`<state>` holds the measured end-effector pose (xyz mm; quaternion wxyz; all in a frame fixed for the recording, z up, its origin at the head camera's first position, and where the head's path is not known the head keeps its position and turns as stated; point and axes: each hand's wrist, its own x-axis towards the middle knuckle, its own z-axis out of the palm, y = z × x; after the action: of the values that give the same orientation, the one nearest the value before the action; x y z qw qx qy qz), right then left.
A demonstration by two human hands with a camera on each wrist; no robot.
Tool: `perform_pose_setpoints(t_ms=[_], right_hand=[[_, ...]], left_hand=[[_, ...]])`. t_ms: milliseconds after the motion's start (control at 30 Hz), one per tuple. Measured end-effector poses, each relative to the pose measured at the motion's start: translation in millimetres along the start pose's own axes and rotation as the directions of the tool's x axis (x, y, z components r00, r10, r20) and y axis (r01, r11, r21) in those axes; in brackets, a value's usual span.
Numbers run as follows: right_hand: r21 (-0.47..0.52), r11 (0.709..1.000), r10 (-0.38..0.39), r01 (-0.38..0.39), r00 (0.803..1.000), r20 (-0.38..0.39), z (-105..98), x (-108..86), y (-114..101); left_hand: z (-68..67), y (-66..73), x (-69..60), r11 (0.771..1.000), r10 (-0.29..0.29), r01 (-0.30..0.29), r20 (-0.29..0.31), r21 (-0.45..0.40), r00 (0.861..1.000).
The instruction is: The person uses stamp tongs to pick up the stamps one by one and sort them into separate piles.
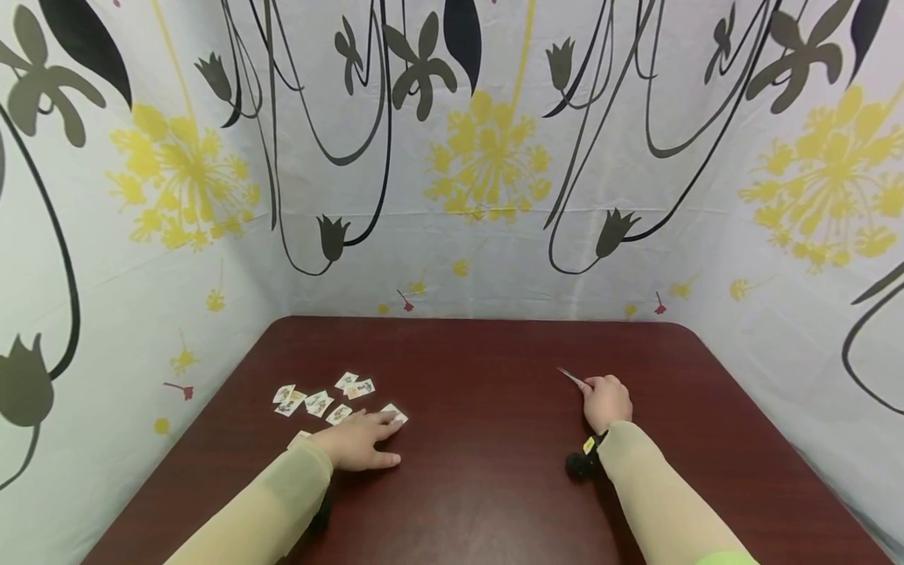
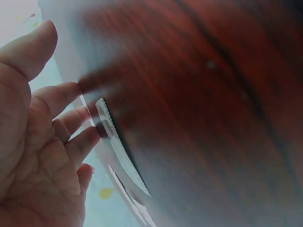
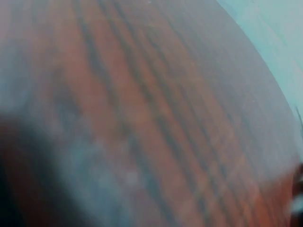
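Note:
Several small white cards with printed pictures (image 1: 318, 403) lie scattered on the left part of the table. The left hand (image 1: 359, 442) is over the nearer cards, its fingers spread, with the fingertips at one card (image 1: 395, 413) on the right of the group. In the left wrist view the left hand (image 2: 52, 127) shows its palm and extended fingers beside a white paper piece (image 2: 122, 149) on the tabletop. The right hand (image 1: 607, 402) pinches a thin, pointed metallic tool (image 1: 570, 377), tip toward the upper left. The right wrist view shows mostly tabletop; the tool is not visible there.
The dark red table (image 1: 480, 353) has rounded far corners. A patterned cloth (image 1: 494, 267) hangs behind it and along both sides. A black device (image 1: 581, 464) is strapped at the right wrist. Part of another card (image 1: 300, 438) shows beside the left sleeve.

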<state>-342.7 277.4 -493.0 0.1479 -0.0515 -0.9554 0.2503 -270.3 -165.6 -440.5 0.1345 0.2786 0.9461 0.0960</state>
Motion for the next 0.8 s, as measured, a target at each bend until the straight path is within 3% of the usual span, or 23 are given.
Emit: perform_pose_setpoints(t_ms=[267, 567, 800], right_hand=[[0.001, 0.996, -0.086, 0.086, 0.994, 0.074, -9.1, -3.6, 0.9], [0.059, 0.990, -0.130, 0.127, 0.990, 0.051, -14.9, -12.2, -0.6], [0.118, 0.982, -0.155, 0.146, 0.985, 0.076, -14.5, -20.4, -10.6]], left_hand=[[2.5, -1.0, 1.0, 1.000, 0.030, -0.029, -0.019, 0.008, 0.999], [2.9, 7.2, 6.6, 0.998, 0.058, -0.058, -0.008, -0.001, 0.998], [6.2, 15.9, 14.0, 0.996, 0.079, -0.079, 0.003, 0.028, 0.997]])
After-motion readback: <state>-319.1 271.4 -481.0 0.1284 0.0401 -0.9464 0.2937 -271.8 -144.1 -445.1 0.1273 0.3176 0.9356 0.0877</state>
